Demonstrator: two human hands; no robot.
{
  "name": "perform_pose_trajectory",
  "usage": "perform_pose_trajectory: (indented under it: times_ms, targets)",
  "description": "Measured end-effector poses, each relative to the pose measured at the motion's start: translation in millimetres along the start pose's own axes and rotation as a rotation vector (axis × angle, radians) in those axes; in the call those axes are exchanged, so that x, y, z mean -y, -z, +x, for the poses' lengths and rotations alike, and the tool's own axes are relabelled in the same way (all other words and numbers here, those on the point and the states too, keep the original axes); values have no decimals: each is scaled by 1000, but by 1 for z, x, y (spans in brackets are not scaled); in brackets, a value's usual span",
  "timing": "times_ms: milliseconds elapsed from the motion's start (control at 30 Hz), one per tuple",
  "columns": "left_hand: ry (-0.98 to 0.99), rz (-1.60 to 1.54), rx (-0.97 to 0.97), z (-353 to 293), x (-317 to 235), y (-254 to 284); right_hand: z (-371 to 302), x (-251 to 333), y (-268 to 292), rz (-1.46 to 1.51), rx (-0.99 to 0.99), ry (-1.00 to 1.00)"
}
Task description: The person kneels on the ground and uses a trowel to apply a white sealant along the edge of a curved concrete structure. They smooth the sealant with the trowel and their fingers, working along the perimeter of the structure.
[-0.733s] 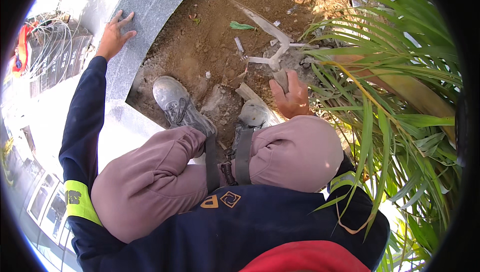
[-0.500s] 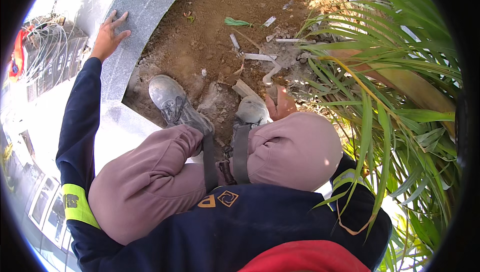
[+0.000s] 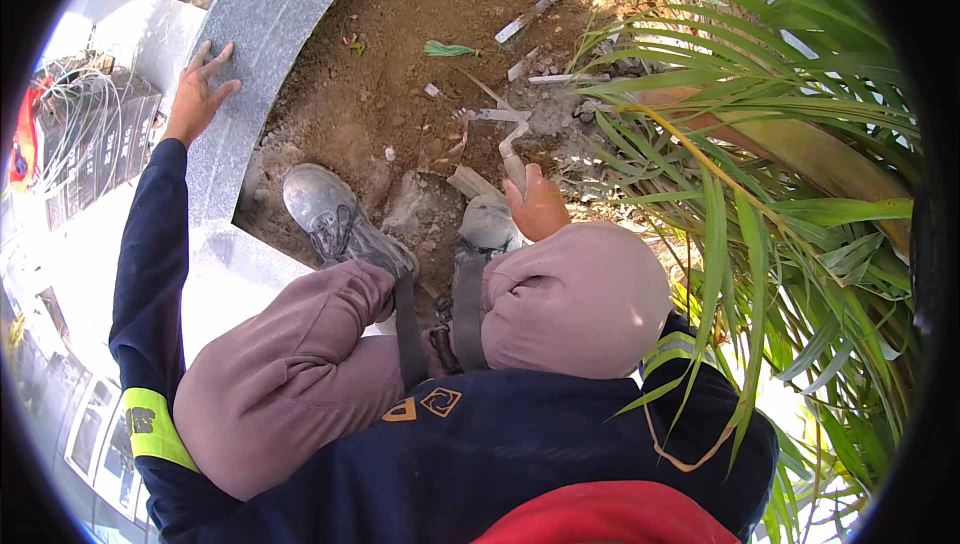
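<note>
Trowel, apparently, in right-hand fingers.

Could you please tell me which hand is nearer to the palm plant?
Right: the right hand, holding a trowel, is just left of the palm plant; the left hand is much farther left, on the grey curved surface.

Bright daylight; mostly shaded soil, sun-dappled at top. Pale surface at left blown out. Fisheye bends edges, black rim.
</note>
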State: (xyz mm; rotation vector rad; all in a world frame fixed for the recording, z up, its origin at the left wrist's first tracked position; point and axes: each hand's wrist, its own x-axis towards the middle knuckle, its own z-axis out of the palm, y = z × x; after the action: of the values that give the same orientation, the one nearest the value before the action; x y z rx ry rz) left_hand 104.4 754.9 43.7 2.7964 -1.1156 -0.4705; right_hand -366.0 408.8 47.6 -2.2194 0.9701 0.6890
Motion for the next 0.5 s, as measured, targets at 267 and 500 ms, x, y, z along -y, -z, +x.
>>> perform_pose_trajectory:
  times_ms: [267, 500]
  targets:
    - [-6, 31, -5, -6, -1, 1, 1, -23, -18, 190, -220, 251]
    - [-1, 6, -17, -13, 6, 6, -9, 22, 11, 163, -55, 279]
